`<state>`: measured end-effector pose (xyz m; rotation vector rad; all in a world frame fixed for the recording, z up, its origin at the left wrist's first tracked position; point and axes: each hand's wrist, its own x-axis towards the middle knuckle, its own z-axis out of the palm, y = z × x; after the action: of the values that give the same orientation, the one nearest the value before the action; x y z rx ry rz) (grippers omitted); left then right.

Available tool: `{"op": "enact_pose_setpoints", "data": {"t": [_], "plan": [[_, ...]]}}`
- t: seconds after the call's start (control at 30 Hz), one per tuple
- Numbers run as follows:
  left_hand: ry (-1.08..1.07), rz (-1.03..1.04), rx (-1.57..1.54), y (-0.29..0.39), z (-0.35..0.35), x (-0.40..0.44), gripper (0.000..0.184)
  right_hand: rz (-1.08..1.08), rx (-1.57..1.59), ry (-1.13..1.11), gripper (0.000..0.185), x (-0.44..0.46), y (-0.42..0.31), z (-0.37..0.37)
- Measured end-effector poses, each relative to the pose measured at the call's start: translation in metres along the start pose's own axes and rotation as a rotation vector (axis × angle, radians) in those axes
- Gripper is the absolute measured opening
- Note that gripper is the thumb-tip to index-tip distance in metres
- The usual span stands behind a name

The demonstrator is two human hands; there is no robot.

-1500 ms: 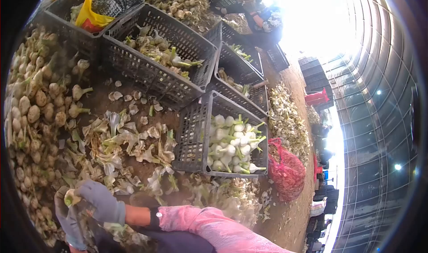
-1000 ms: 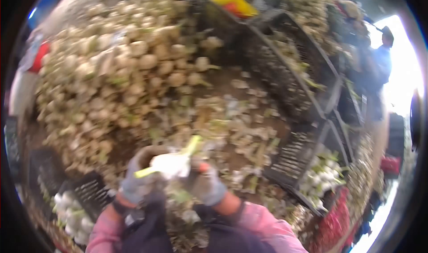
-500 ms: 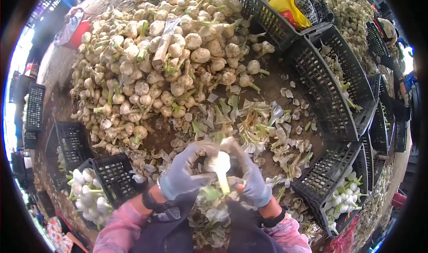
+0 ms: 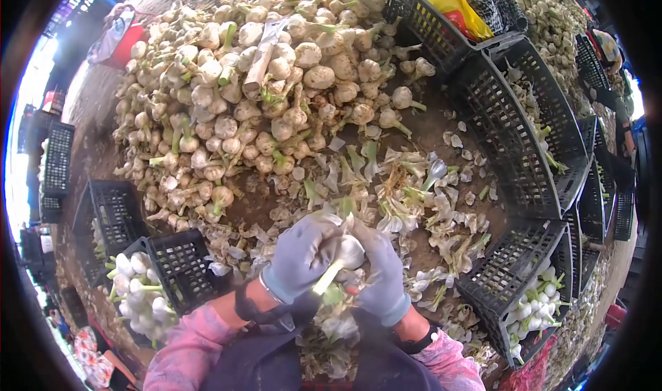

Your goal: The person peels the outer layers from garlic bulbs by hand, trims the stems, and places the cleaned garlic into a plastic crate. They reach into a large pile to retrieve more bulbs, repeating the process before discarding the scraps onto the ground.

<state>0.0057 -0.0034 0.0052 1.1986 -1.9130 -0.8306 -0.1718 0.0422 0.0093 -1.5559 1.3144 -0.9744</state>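
A white garlic bulb [image 4: 349, 252] with a pale green stem pointing down and to the left is between my two gloved hands. My left hand [image 4: 301, 253] is closed round its left side, fingers curled near the stem. On the other side, my right hand [image 4: 380, 270] has its fingers bent against the bulb. Both hands wear grey gloves, and parts of the fingertips are hidden behind the bulb. Peeled skins [image 4: 338, 322] lie below the hands, between the legs. Beyond the hands is a large heap of unpeeled garlic [image 4: 227, 115].
Black crates of white bulbs stand at lower left [image 4: 185, 270] and right [image 4: 507, 253]. Another crate [image 4: 510, 143] holds garlic with stems, near a yellow bag [image 4: 458, 8]. A wooden-handled tool [image 4: 258, 67] lies on the heap. A person's patterned clothing [image 4: 93, 356] shows at lower left.
The view has swung from the right-hand crates to the heap. Since half a second ago, the bulb's stem has turned from pointing down to down-left, and both hands have closed in around the bulb.
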Motion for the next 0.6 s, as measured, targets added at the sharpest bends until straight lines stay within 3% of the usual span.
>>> {"op": "enact_pose_setpoints", "data": {"t": [0.03, 0.07, 0.1, 0.13, 0.17, 0.2, 0.27, 0.3, 0.33, 0.43, 0.5, 0.53, 0.6], "plan": [[-0.008, -0.207, -0.047, 0.000, 0.004, -0.006, 0.009, 0.002, 0.095, -0.015, 0.070, -0.002, 0.007, 0.001], [0.023, -0.450, -0.422, -0.006, 0.008, -0.011, 0.011, 0.005, 0.190, -0.028, 0.069, -0.004, 0.016, 0.004], [0.056, -0.689, -0.799, -0.011, 0.010, -0.013, 0.013, 0.220, 0.625, -0.082, 0.076, -0.010, 0.021, 0.013], [0.092, -0.923, -1.179, -0.014, 0.009, -0.015, 0.016, 0.257, 0.926, -0.103, 0.078, -0.011, 0.026, 0.015], [0.024, -0.950, -1.312, -0.014, 0.004, -0.018, 0.024, 0.291, 1.228, -0.122, 0.080, -0.009, 0.029, 0.017], [0.009, -0.931, -1.309, -0.015, 0.002, -0.017, 0.023, 0.322, 1.530, -0.140, 0.083, -0.006, 0.030, 0.018], [-0.023, -0.892, -1.305, -0.017, 0.001, -0.016, 0.021, 0.341, 1.394, -0.104, 0.083, -0.004, 0.030, 0.017], [-0.070, -0.879, -1.003, -0.017, 0.000, -0.013, 0.018, 0.335, 1.278, -0.075, 0.081, -0.004, 0.029, 0.015], [-0.145, -0.749, -0.870, -0.014, 0.000, -0.013, 0.016, 0.330, 1.160, -0.044, 0.079, -0.004, 0.028, 0.013], [-0.345, -0.344, -0.473, -0.007, 0.004, -0.014, 0.011, 0.514, 1.491, 0.062, 0.067, 0.001, 0.036, 0.013], [-0.534, -0.141, -0.482, -0.004, 0.008, -0.017, 0.009, 0.666, 1.632, 0.175, 0.058, 0.000, 0.044, 0.010], [-0.627, -0.038, -0.484, -0.002, 0.010, -0.020, 0.008, 0.558, 1.748, 0.120, 0.057, -0.001, 0.047, 0.010], [-0.873, 0.124, -0.465, -0.010, 0.021, -0.032, 0.012, 0.711, 1.829, 0.259, 0.054, 0.003, 0.050, 0.005]]}}
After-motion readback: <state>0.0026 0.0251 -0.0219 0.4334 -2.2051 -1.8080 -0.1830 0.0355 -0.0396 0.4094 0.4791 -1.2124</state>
